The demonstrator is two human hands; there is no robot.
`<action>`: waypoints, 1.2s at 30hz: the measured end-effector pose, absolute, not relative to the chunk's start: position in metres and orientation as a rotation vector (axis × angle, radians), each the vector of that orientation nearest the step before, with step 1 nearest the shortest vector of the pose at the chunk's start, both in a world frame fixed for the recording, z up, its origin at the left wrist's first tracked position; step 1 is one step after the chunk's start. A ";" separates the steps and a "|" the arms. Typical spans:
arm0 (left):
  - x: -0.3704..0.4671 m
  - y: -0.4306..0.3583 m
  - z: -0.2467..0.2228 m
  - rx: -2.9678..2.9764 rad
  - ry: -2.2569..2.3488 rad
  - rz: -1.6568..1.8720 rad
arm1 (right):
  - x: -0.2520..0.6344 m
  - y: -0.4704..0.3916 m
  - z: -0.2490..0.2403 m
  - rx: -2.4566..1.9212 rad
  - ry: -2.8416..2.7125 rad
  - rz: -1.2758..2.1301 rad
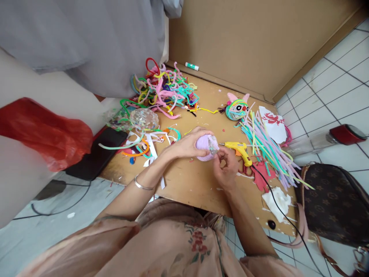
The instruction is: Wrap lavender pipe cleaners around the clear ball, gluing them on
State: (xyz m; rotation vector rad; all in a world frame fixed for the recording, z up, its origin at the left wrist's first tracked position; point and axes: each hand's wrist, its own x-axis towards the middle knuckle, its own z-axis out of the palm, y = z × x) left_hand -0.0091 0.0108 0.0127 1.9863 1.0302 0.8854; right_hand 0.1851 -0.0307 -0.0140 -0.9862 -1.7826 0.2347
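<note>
Two hands at lilac-wrapped ball [206, 147] above table [184, 181]: left hand [192, 142] gripped its side, right hand [226, 167] pinched at its bare end, near yellow glue gun [238, 147].

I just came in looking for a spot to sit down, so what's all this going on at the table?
A person is working with bare hands at a brown wooden table. The left hand holds a roundish clear plastic piece partly wrapped in lilac strands; the right hand has its fingers at the clear end. A yellow glue gun lies beside them. Beyond it sits a round, striped animal-like head with pink ears.
</note>
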 end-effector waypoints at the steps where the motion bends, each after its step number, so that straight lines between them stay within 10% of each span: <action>1: -0.009 0.011 0.012 1.984 1.031 0.891 | 0.186 -0.031 -0.015 -0.995 -1.757 0.258; 20: -0.011 0.013 0.011 1.985 1.052 0.870 | 0.194 -0.020 -0.011 -1.042 -1.558 0.995; 36: -0.010 0.012 0.011 1.968 1.057 0.893 | 0.185 -0.022 -0.011 -1.082 -1.540 0.857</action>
